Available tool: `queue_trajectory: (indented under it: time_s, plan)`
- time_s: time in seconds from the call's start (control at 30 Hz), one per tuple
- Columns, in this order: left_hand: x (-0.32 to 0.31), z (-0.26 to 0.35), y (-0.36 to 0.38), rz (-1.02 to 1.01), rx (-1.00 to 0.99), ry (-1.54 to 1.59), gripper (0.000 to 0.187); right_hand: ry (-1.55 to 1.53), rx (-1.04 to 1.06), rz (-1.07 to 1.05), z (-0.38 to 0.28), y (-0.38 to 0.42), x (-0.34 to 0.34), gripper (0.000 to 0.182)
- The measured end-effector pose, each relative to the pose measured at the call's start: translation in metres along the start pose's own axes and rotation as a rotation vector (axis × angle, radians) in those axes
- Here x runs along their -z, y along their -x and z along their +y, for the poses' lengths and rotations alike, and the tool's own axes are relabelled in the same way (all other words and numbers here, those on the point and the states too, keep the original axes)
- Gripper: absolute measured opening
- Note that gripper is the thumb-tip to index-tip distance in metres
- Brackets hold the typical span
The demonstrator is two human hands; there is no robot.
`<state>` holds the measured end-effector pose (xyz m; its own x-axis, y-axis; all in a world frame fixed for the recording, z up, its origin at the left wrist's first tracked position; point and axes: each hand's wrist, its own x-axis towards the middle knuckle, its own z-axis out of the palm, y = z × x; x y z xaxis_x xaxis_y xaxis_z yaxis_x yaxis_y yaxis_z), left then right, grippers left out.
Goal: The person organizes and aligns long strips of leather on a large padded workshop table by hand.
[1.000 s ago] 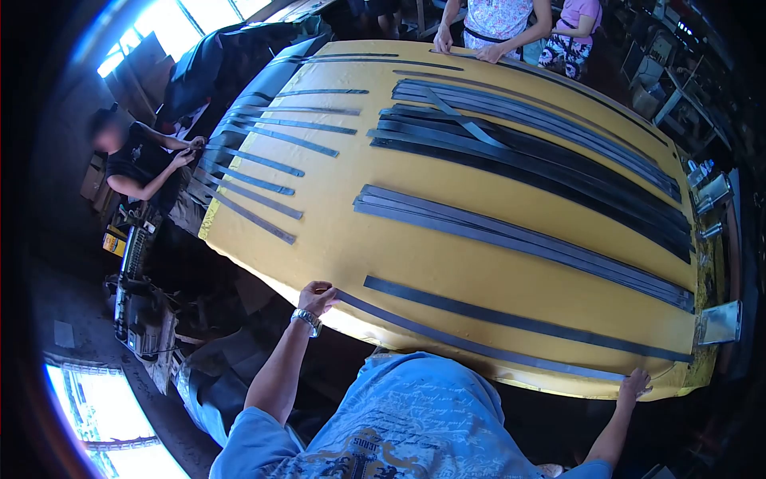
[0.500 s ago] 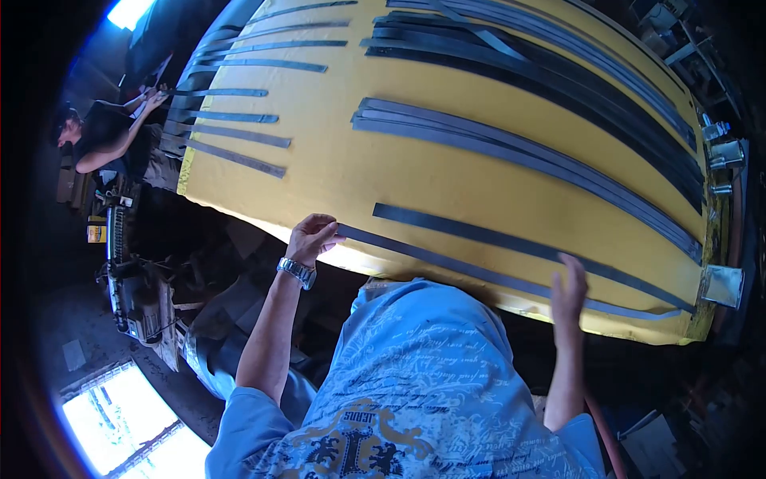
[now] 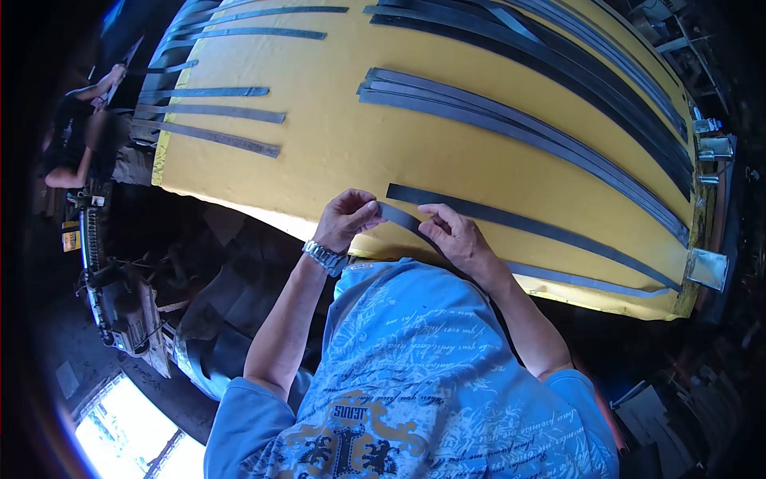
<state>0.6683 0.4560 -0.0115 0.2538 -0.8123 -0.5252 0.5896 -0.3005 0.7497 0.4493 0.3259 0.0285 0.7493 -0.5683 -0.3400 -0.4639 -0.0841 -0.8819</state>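
Observation:
My left hand (image 3: pixel 349 219), with a metal watch on its wrist, pinches the end of a narrow grey strip (image 3: pixel 396 215) near the front edge of the yellow-covered table. My right hand (image 3: pixel 461 239) is curled over the same strip just to the right, fingers closed around it. Between the hands the strip bends slightly. Past my right forearm it runs along the table edge to its far end. A second dark strip (image 3: pixel 527 227) lies flat just behind my hands.
On the yellow table (image 3: pixel 319 168) lie a bundle of grey strips (image 3: pixel 511 144), a darker bundle (image 3: pixel 542 72) and several shorter strips (image 3: pixel 215 140) at left. Metal clamps (image 3: pixel 708 270) line the right edge. At far left, a person (image 3: pixel 80 144) handles a strip.
My right hand has come left along the strip, close to my left hand, and closed on it. My left hand has shifted right and slightly up, still pinching the strip's end.

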Motion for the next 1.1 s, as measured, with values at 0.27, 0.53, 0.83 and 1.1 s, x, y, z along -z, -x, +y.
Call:
queue_trajectory:
  time_s: [0.27,0.53,0.83,1.1]
  plan:
    - [-0.033,-0.016,-0.017,0.046,-0.253,-0.288,0.018,-0.018,-0.061,0.035,-0.023,-0.003,0.011,0.031]
    - [-0.037,-0.02,-0.019,0.064,-0.318,-0.406,0.019,0.191,-0.047,0.047,0.011,-0.021,0.008,0.026]
    - [-0.014,-0.005,-0.044,0.15,-0.669,-1.405,0.024,0.179,-0.091,0.029,0.011,-0.045,0.023,0.021]
    - [-0.003,-0.002,-0.046,0.06,-0.595,-1.36,0.027,0.049,-0.13,-0.024,0.022,-0.063,0.014,0.015]
